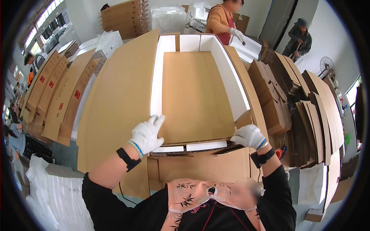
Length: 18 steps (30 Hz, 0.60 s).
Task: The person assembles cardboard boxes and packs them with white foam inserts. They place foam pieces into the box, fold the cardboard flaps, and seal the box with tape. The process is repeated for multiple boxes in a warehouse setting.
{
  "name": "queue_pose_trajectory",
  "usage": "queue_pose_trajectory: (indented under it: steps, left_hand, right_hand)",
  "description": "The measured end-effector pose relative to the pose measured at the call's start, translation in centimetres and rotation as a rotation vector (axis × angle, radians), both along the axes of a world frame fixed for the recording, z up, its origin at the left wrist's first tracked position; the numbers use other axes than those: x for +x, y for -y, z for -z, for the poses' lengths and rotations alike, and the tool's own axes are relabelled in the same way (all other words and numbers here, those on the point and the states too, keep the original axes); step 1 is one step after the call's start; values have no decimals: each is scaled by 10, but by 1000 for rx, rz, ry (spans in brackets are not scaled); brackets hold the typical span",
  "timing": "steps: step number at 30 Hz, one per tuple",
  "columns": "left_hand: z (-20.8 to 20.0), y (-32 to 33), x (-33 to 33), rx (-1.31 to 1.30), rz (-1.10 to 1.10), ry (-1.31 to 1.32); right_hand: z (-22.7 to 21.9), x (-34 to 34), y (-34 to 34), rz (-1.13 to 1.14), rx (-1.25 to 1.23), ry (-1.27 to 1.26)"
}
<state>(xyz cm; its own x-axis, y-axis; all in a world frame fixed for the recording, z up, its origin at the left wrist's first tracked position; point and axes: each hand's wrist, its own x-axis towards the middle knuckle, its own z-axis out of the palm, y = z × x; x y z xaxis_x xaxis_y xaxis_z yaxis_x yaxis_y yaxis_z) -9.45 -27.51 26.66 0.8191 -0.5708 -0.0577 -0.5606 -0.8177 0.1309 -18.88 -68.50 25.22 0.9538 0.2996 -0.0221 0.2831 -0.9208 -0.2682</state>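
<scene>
our gloved left hand (146, 135), fingers spread, is at the near left corner of the open cardboard box (204, 166), by the end of the left white strip (157, 81). our gloved right hand (248, 136) is curled at the near right corner; we cannot tell whether it pinches anything. we note a brown sheet (194, 96) lying inside the box, between the left strip and the right white strip (230, 77). wide brown flap (115, 96) spreads out leftward.
</scene>
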Motion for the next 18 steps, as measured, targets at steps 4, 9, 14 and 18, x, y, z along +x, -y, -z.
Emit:
queue_pose_trajectory:
  steps: [4, 9, 14, 18]
  left_hand:
    - [49, -19, 1, -20, 384, 317]
    - [42, -2, 2, -66, 318, 399]
    - [58, -11, -6, 77, 8, 429]
    - [58, -2, -45, -266, -290, 332]
  right_hand:
    - [29, 9, -1, -21, -68, -93]
    - [46, 19, 25, -220, -232, 76]
    - [55, 49, 14, -484, -50, 364]
    - [75, 57, 37, -359, -35, 238]
